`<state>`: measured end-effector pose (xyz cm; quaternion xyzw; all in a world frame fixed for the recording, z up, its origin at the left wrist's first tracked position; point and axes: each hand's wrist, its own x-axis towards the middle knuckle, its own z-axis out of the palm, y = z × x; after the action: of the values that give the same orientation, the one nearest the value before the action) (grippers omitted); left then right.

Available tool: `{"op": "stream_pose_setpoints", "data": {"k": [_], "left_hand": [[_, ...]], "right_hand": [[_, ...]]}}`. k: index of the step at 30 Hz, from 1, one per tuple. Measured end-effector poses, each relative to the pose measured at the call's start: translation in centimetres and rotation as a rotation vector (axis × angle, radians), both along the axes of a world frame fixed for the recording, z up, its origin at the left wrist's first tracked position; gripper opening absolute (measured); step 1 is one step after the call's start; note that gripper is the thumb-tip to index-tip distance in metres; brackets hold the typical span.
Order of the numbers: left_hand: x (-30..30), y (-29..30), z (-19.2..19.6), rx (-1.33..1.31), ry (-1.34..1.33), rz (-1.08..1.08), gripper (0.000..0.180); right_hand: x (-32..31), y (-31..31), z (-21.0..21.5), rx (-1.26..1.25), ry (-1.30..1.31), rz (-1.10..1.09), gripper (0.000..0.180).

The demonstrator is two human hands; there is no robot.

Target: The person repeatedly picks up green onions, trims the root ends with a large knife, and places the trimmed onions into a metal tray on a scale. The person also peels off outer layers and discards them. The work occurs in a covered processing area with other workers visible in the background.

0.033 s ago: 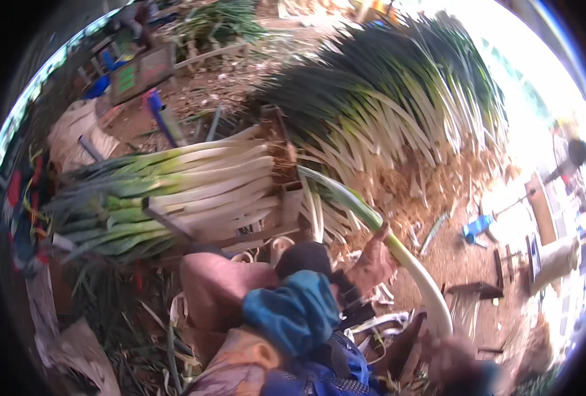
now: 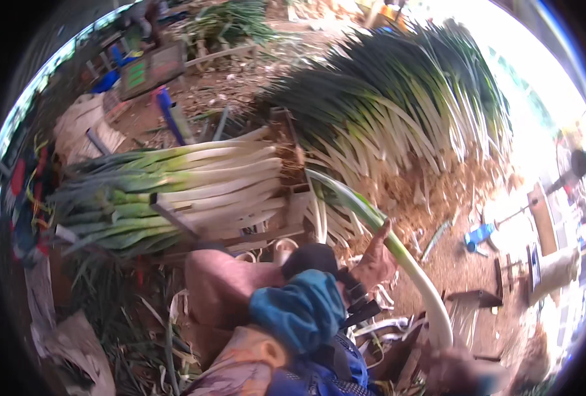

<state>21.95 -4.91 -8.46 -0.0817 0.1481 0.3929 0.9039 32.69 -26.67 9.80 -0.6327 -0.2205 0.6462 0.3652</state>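
My left hand (image 2: 374,261) is wrapped round the middle of a long leek (image 2: 412,269), its thumb along the stalk. The leek slants from its green leaves, by the corner of a wooden rack, down to its thick white end at lower right. At that white end is my right hand (image 2: 453,371), blurred; its fingers cannot be made out, and it covers the tip. Left of my knees, many leeks (image 2: 220,178) lie side by side across the rack (image 2: 298,199), white ends to the right.
A big heap of leeks (image 2: 398,112) with dark green tops and soil-covered roots stands beyond the rack. Loose leaves (image 2: 108,310) litter the ground at left. A blue tool (image 2: 480,236) lies at right, near a large spool (image 2: 553,274). A scale-like platform (image 2: 151,69) stands far left.
The background has shifted slightly to the right in the view. My right hand has moved a little lower at the leek's white end. My left hand keeps its hold on the leek.
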Motion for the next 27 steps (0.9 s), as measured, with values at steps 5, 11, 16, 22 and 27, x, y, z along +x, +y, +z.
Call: {"op": "stream_pose_setpoints", "data": {"k": [5,11,16,22,27], "left_hand": [[-1.1,3.7,4.3,-0.005,-0.161,0.126,0.04],[-8.5,4.7,16.7,0.667,-0.064,0.274,0.036],[-22.0,6.9,24.6,1.165,0.366,0.82,0.034],[-49.3,5.1,31.5,1.189,0.698,1.376,0.041],[-61.8,2.4,23.9,0.635,1.122,1.061,0.046]], "right_hand": [[-0.6,-4.0,-2.1,0.228,-0.157,-0.077,0.052],[-0.1,-1.9,-4.8,0.526,-0.503,-0.016,0.049],[-5.3,11.5,-2.4,0.546,-0.898,0.039,0.03],[-17.5,31.3,2.7,1.047,-0.432,0.795,0.051],[-27.1,43.5,-3.3,0.767,-0.544,1.168,0.037]]}}
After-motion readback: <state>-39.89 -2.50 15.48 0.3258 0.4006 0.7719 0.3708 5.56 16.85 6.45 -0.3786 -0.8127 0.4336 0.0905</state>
